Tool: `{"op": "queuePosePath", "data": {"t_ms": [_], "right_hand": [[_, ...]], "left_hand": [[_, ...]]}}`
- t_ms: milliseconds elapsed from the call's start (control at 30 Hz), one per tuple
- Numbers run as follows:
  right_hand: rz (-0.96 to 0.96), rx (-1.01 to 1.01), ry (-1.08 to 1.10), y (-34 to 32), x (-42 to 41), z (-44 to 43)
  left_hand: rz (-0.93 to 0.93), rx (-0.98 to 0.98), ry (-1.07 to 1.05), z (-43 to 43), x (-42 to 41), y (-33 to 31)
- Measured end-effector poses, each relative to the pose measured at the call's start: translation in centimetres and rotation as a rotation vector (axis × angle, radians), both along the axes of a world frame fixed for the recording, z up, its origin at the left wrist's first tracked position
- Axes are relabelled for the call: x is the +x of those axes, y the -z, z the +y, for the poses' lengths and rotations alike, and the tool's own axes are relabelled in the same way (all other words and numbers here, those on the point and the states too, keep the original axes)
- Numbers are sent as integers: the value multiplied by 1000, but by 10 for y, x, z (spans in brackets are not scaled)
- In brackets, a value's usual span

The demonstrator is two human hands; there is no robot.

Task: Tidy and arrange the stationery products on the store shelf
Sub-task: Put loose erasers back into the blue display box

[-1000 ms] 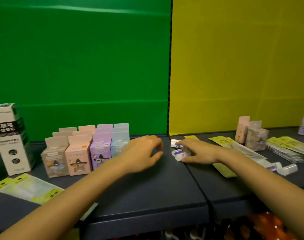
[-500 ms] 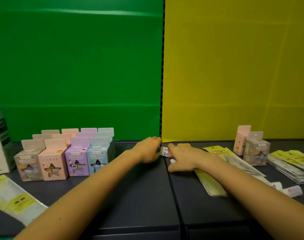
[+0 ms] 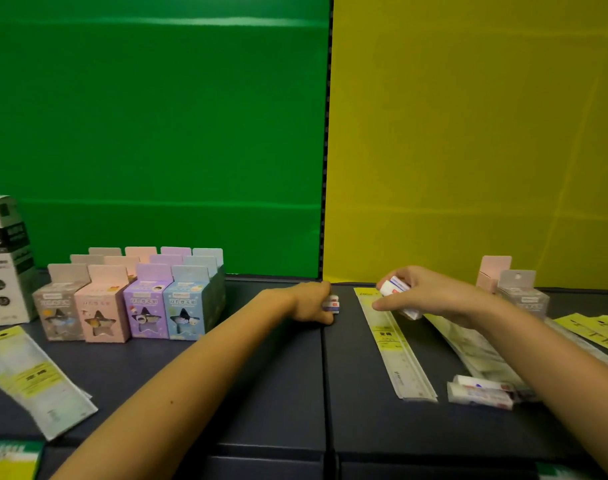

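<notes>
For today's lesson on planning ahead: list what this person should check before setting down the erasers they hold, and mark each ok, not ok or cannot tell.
1. Left hand grips small erasers: ok.
2. Right hand holds erasers: ok.
3. Bare shelf between the arms: ok.
4. Star-window boxes upright in rows: ok.
5. Long ruler pack lies straight: not ok, angled.
6. Loose erasers near the right forearm gathered: not ok.

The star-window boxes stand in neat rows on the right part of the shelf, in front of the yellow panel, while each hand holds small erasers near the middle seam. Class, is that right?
Not quite. The head view shows the star-window boxes in rows on the left part of the shelf, in front of the green panel. The rest holds: the left hand and the right hand each hold small erasers near the middle seam.
</notes>
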State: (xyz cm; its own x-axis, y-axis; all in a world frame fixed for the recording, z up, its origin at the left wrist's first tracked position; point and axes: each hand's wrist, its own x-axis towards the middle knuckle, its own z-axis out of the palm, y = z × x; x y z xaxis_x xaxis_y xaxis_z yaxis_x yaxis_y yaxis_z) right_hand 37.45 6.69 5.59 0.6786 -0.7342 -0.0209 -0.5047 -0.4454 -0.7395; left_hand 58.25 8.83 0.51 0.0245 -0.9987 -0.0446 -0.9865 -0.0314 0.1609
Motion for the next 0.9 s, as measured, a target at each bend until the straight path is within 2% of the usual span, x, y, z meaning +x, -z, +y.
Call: {"op": "queuePosePath", "data": {"t_ms": [167,367,567,733,900], "right_hand": [[-35,66,-62,-3,11,9],[25,28,-314,-19,51,49],[-18,-90,-561,-25,117,112],[-51,-160,-642,-16,187,179],[-48,-10,-710,-5,254,253]], "left_hand": [[2,-70,18,31,-5,-14],[112,-353,-18,146,20,-50],[280,-432,-286,306,81,-57],[399,-416,-527,415,132,-45],[296,-416,-600,499,179,-39]]}}
